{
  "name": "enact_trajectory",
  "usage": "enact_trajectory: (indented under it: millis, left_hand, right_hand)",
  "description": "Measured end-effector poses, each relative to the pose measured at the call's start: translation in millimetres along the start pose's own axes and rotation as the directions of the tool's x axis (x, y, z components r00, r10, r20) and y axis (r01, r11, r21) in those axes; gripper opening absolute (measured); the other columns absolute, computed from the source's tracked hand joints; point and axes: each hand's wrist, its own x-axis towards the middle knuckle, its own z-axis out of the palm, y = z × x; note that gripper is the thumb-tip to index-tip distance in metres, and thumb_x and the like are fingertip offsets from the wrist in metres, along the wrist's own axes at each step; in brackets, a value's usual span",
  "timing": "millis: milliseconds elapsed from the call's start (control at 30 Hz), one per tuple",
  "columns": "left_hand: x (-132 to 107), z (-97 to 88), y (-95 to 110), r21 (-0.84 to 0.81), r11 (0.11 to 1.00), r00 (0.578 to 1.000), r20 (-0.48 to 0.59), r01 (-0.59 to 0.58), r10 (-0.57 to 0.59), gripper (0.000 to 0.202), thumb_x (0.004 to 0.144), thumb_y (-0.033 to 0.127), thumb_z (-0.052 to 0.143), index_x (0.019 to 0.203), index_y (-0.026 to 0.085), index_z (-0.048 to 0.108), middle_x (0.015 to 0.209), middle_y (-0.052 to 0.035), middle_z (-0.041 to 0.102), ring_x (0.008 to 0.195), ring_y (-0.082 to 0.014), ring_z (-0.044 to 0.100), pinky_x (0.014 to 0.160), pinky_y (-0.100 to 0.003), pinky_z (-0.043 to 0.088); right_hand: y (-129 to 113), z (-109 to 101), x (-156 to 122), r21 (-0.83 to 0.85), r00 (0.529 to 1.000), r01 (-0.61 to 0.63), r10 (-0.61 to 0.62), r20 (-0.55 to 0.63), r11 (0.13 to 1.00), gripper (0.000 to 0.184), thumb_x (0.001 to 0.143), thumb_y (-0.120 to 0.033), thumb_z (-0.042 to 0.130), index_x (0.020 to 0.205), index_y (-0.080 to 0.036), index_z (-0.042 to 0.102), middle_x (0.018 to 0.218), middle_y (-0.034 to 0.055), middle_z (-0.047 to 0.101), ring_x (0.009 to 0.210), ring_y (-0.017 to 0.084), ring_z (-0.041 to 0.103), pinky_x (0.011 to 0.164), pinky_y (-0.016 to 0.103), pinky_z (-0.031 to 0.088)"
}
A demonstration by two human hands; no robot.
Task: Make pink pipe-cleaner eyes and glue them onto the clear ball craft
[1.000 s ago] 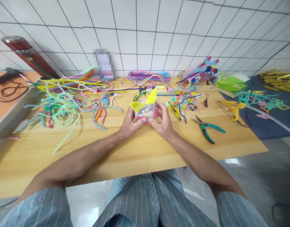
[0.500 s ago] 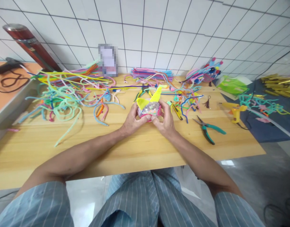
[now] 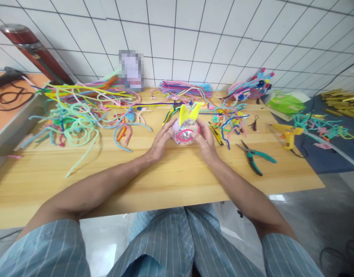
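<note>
Between both hands sits a round, shiny, clear-looking ball ornament (image 3: pixel 186 127) with two yellow ear-like pieces on top and a pink loop on its front. My left hand (image 3: pixel 162 141) grips its left side, thumb on the front. On the right side my right hand (image 3: pixel 206 142) holds it, thumb near the pink loop. Fingertips behind the ball are hidden. Just behind my left hand lie green-handled pliers (image 3: pixel 168 114). A yellow cutter knife (image 3: pixel 216 134) rests close to my right hand, with bent pipe cleaners (image 3: pixel 230 125) around it.
Needle-nose pliers (image 3: pixel 255 157) lie on the wooden table (image 3: pixel 177 184) at right, before a yellow glue gun (image 3: pixel 288 134). Tangled pipe cleaners (image 3: pixel 81 129) cover the left side. A red flask (image 3: pixel 35 54) leans at back left. A green packet (image 3: pixel 285 104) lies back right.
The ornament has turned and tilted in my hands, so its pink loop now faces me and the yellow ears stand more upright, shifted slightly right. Both hands keep their hold.
</note>
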Motion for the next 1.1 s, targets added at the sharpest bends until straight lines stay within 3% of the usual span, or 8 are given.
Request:
enact_trajectory:
  millis: [167,367,567,700,933,1100]
  left_hand:
    - [1.5,-0.1,7.4,-0.068,0.989,0.991,0.015,0.132,-0.132,0.064,0.106,0.065,0.070,0.157,0.027,0.068,0.165,-0.0113,0.068,0.154,-0.0355,0.063,0.131,-0.056,0.052]
    - [3.2,-1.7,3.5,-0.108,0.985,0.991,0.036,0.132,-0.129,0.065,0.107,0.065,0.066,0.159,0.028,0.067,0.172,-0.0111,0.062,0.164,-0.0373,0.054,0.137,-0.060,0.044]
    - [4.4,-2.2,-3.5,-0.081,0.996,0.996,0.088,0.026,-0.019,0.071,0.104,0.067,0.072,0.164,0.031,0.062,0.171,-0.0120,0.063,0.161,-0.0380,0.057,0.136,-0.060,0.045]
    - [3.6,-0.9,-1.8,-0.079,0.996,0.994,0.107,0.040,-0.032,0.074,0.102,0.069,0.074,0.165,0.034,0.060,0.172,-0.0127,0.060,0.159,-0.0394,0.059,0.129,-0.060,0.054]
    - [2.6,-1.0,-2.0,-0.090,0.994,0.994,0.099,0.062,-0.053,0.074,0.101,0.068,0.076,0.164,0.034,0.060,0.172,-0.0127,0.060,0.157,-0.0392,0.061,0.127,-0.059,0.056]
    - [-2.8,0.5,-1.1,0.007,1.000,0.999,0.042,-0.014,0.014,0.078,0.101,0.068,0.076,0.167,0.032,0.053,0.177,-0.0164,0.050,0.166,-0.0417,0.050,0.121,-0.055,0.062]
  right_hand:
    - [11.9,-0.1,3.8,0.042,0.999,-0.027,0.028,-0.030,0.999,0.078,0.081,-0.075,0.085,0.141,-0.029,0.066,0.149,0.0115,0.077,0.143,0.036,0.070,0.129,0.061,0.052]
    - [19.3,-0.4,6.2,0.132,0.986,-0.159,0.164,-0.031,0.978,0.069,0.080,-0.067,0.084,0.136,-0.031,0.068,0.148,0.0081,0.078,0.143,0.037,0.071,0.122,0.061,0.059]
    - [5.8,1.5,7.2,0.252,0.962,-0.245,0.267,-0.057,0.936,0.065,0.071,-0.061,0.090,0.126,-0.030,0.075,0.132,0.0057,0.084,0.124,0.035,0.078,0.103,0.055,0.070]
    - [4.2,-0.1,7.4,0.240,0.964,-0.246,0.263,-0.040,0.939,0.062,0.073,-0.062,0.089,0.125,-0.032,0.074,0.130,0.0044,0.085,0.120,0.034,0.079,0.098,0.053,0.071]
    - [14.6,-3.4,7.8,0.147,0.981,-0.192,0.194,0.005,0.970,0.062,0.083,-0.069,0.081,0.133,-0.032,0.070,0.140,0.0066,0.081,0.128,0.035,0.077,0.102,0.054,0.068]
    - [12.6,-1.0,6.0,0.181,0.975,-0.221,0.223,0.008,0.958,0.065,0.081,-0.068,0.084,0.133,-0.032,0.070,0.141,0.0074,0.081,0.129,0.036,0.077,0.102,0.054,0.069]
